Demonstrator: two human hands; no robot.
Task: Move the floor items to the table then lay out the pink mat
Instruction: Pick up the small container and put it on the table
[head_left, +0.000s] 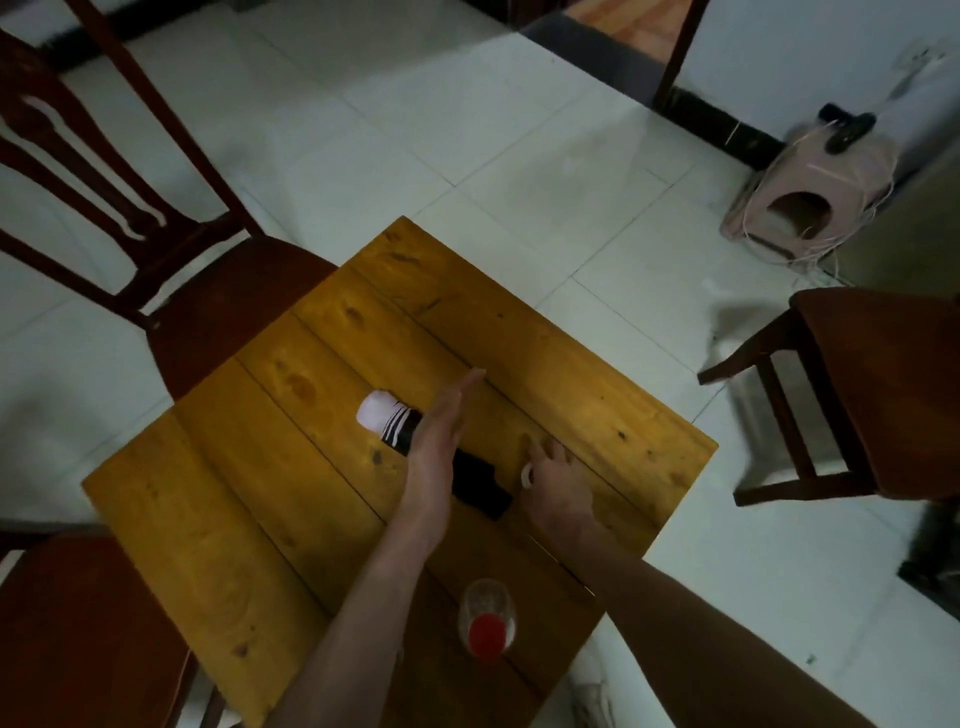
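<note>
We see both bare hands over a square yellow wooden table (218, 499) made of planks. The left hand (436, 447) is held flat and edge-on, its fingers (462, 395) straight and together, holding nothing. It hangs above a rolled black-and-white striped sock (395, 423); whether the palm touches the sock we cannot tell. The sock's white toe end pokes out to the left of those fingers, and its black part runs under the palm toward the wrist, ending just beside the right hand.

The right hand (553, 480) lies low over the tabletop with its fingers (558, 454) loosely curled and spread. A small white ring-shaped object (527, 475), perhaps a roll of tape, sits at the thumb side of this hand; we cannot tell whether the thumb and fingers pinch it or only touch it.

Nearer than both wrists, between the forearms, a clear plastic bottle with a red cap (487, 621) stands upright on the table.

Three dark brown wooden chairs (218, 312) surround the table on a pale tiled floor (467, 130). Well beyond the fingertips, by the wall, a pink plastic stool (810, 176) draped with cords stands on the tiles.
</note>
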